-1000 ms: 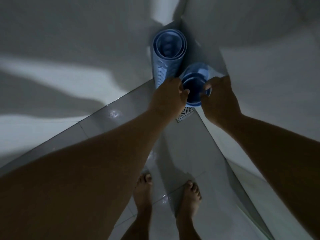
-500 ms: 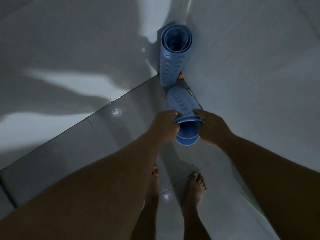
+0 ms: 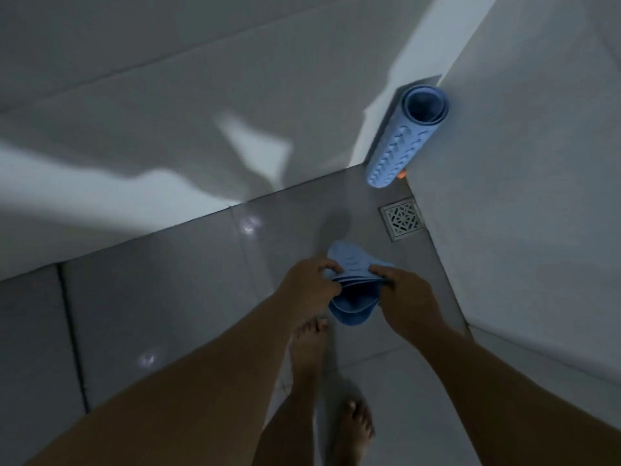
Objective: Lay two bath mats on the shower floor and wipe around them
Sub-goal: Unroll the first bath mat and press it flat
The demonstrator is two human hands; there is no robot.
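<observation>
A rolled blue bath mat (image 3: 353, 280) is held above the grey floor tiles, its open end squashed flat between both hands. My left hand (image 3: 307, 287) pinches its left edge and my right hand (image 3: 405, 297) pinches its right edge. A second blue bath mat (image 3: 401, 146), still rolled into a tube, stands upright in the far corner where the two white walls meet.
A square metal floor drain (image 3: 401, 220) lies by the right wall, just beyond the held mat. Something small and orange (image 3: 402, 173) peeks out at the foot of the standing roll. My bare feet (image 3: 307, 348) stand on the tiles below my hands.
I have carried the held mat away from the corner toward me, uncovering the drain. Its open end has been pressed flatter. The view has shifted left, so the standing roll sits further right.
</observation>
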